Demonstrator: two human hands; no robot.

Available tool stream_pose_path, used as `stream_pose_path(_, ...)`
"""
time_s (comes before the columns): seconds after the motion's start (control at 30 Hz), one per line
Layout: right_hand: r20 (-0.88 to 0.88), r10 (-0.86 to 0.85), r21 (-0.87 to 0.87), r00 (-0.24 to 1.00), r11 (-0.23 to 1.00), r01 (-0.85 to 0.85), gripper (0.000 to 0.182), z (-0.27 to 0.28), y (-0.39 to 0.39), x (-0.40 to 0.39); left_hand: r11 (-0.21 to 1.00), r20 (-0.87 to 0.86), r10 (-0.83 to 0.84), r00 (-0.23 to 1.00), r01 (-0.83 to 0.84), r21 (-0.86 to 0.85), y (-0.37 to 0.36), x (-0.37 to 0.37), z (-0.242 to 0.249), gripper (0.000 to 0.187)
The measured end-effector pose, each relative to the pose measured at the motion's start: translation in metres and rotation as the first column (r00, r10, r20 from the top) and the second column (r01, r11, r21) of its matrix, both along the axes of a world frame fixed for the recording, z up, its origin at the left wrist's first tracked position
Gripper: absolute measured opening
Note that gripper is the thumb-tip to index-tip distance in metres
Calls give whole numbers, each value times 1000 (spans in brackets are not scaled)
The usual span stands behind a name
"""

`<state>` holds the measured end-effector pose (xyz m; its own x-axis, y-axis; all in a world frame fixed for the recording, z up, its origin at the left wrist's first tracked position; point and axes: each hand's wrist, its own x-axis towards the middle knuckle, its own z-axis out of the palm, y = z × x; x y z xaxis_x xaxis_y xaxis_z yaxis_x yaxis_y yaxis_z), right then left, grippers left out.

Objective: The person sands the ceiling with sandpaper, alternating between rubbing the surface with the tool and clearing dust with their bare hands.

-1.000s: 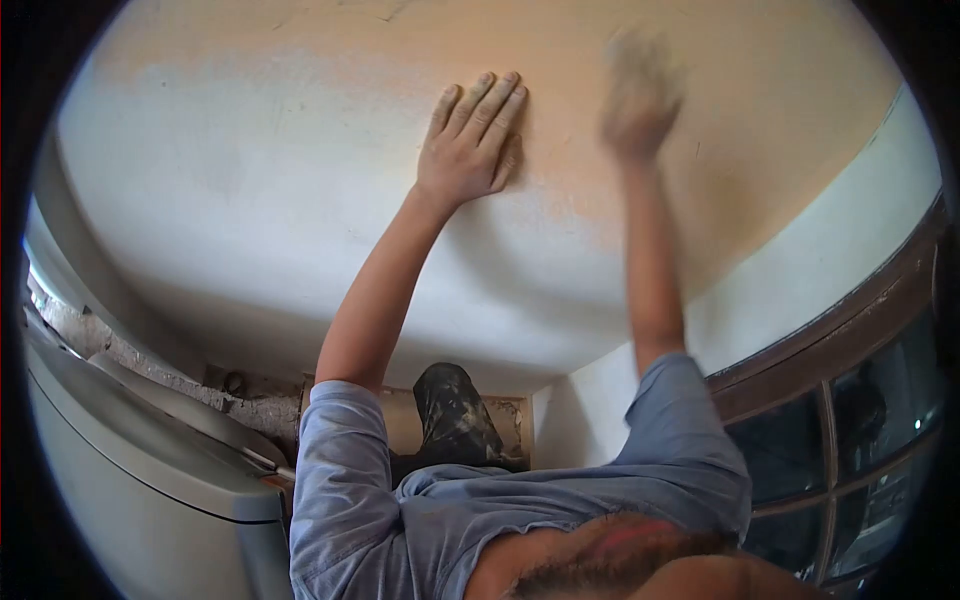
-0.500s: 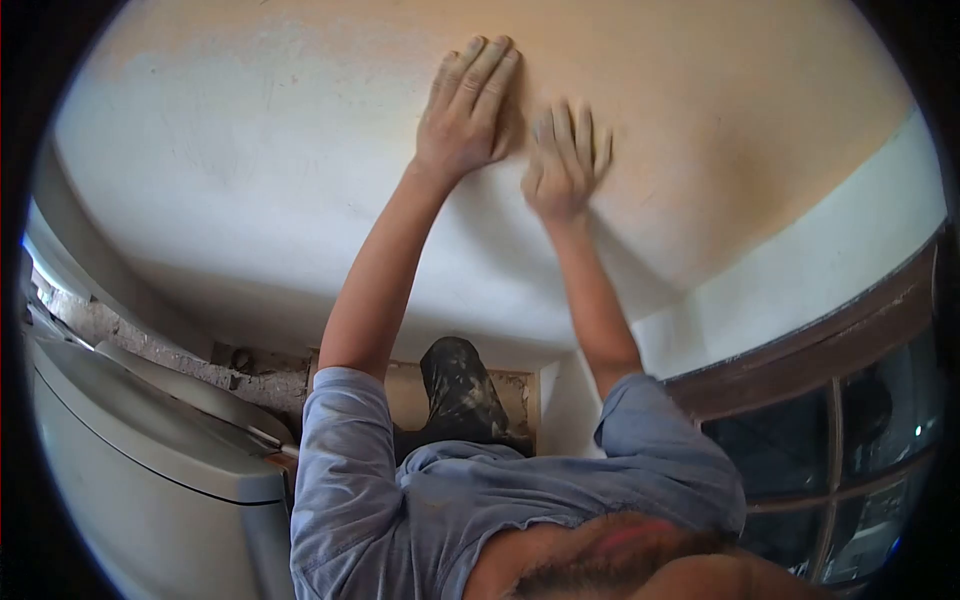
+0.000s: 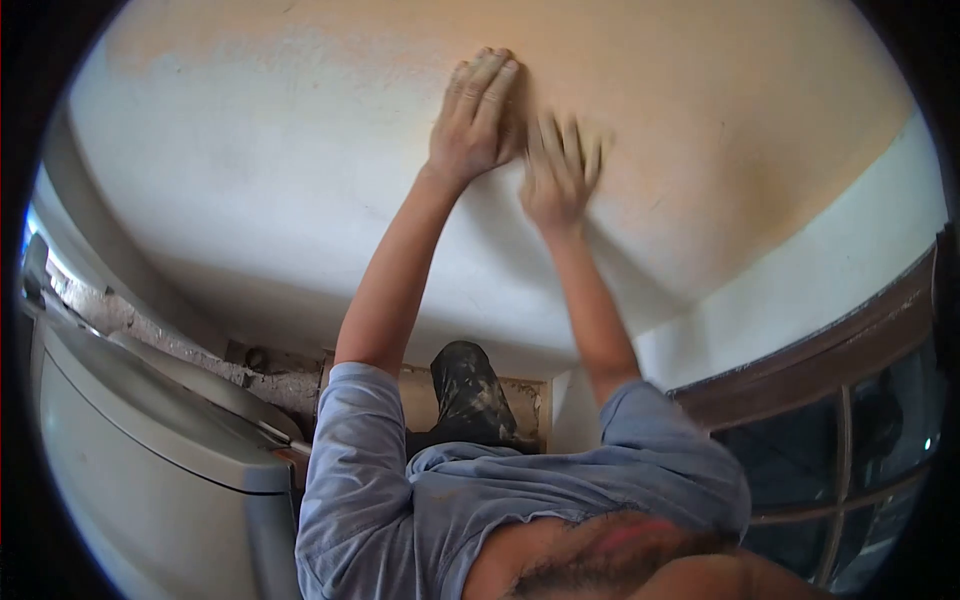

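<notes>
Both arms reach up and forward to a large wall [image 3: 300, 150], white lower down and patchy orange-tan higher up. My left hand [image 3: 472, 120] lies against it with fingers stretched out and close together. A dark shadowed strip runs along its right side; whether anything lies under the palm is hidden. Just to the right, my right hand [image 3: 560, 175] is at the wall too, its fingers spread and slightly blurred by motion. No object shows in it. Pale dust coats the fingers of both hands.
A grey appliance-like cabinet [image 3: 160, 440] stands at lower left beside rough, broken masonry [image 3: 280, 372]. At right is a dark-framed window [image 3: 790, 450] below a white wall strip [image 3: 800, 260]. My dust-marked trouser knee [image 3: 470, 390] is near the wall's base.
Both hands appear slightly lower in the view, the left also a little to the right. The cabinet and knee have shifted right as well, so the camera has moved somewhat.
</notes>
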<state>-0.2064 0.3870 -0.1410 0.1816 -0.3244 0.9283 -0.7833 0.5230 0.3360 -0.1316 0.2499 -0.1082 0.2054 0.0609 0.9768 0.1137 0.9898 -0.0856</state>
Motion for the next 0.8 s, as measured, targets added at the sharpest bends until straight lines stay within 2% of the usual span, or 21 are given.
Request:
stream_pose_path(0.07,56,-58,-64,997,996,61,29,-59,-1,-12,999,22,53,998,-52,-12,-4,3,1,45)
stream_pose_path(0.1,61,-69,-68,996,995,73,29,-46,0,-13,999,9,50,999,-50,-12,-3,3,2,44)
stream_pose_path(0.17,-32,84,48,996,995,-83,31,25,5,-16,997,0,80,997,-80,-18,-5,-2,-2,43)
stream_pose_path(0.2,-130,83,36,988,996,-79,38,75,6,-25,997,5,72,997,-72,-17,-9,-3,0,43)
stream_pose_path(0.23,-164,1,-64,987,998,-11,40,118,7,-48,996,9,90,996,-89,-23,-8,-2,0,42)
stream_pose_path(0.27,273,-391,40,879,917,396,44,162,13,-51,994,14,102,995,-102,-30,-6,-2,0,42)
stream_pose_path(0.3,116,-186,-120,976,972,200,43,213,19,-42,994,22,105,994,-104,-23,-5,-3,0,42)
stream_pose_path(0.33,-76,12,-241,997,970,-31,43,242,25,-39,996,34,88,996,-88,-23,-3,-5,0,42)
stream_pose_path(0.37,-64,-3,-242,998,970,-13,43,237,31,-44,994,10,103,995,-103,-22,-2,-7,0,42)
stream_pose_path(0.4,-124,-27,-220,992,975,-1,43,228,33,-49,993,-11,116,993,-117,-18,-2,-10,-1,42)
stream_pose_path(0.43,-188,-46,-197,981,980,8,43,219,37,-51,993,51,116,992,-116,-1,2,-3,-2,38)
stream_pose_path(0.5,-8,15,-175,1000,984,-16,46,110,52,-75,995,42,100,994,-99,-29,4,-1,3,34)
stream_pose_path(0.53,3,-68,-117,998,991,68,47,53,60,-60,993,19,102,995,-101,-60,2,-1,6,32)
stream_pose_path(0.57,129,-55,-113,990,991,69,45,-11,67,-54,990,-8,111,994,-111,-89,1,0,7,31)
stream_pose_path(0.6,150,-19,-133,988,990,39,43,-78,75,-59,990,-8,119,993,-119,-73,1,2,5,31)
stream_pose_path(0.63,149,-10,-122,989,992,29,43,-97,75,-69,991,4,118,993,-117,-62,1,2,5,31)
stream_pose_path(0.7,90,32,-130,995,991,-20,43,-116,82,-80,993,27,99,995,-97,-66,0,0,7,32)
stream_pose_path(0.73,77,52,-114,996,993,-43,42,-87,88,-80,991,32,113,993,-111,-70,0,-2,6,32)
stream_pose_path(0.77,61,77,-97,995,993,-71,42,-33,92,-85,989,33,133,991,-130,-75,-1,-3,4,32)
stream_pose_path(0.8,-29,74,-134,997,988,-77,45,14,101,-110,989,37,128,991,-125,-76,-2,-3,4,32)
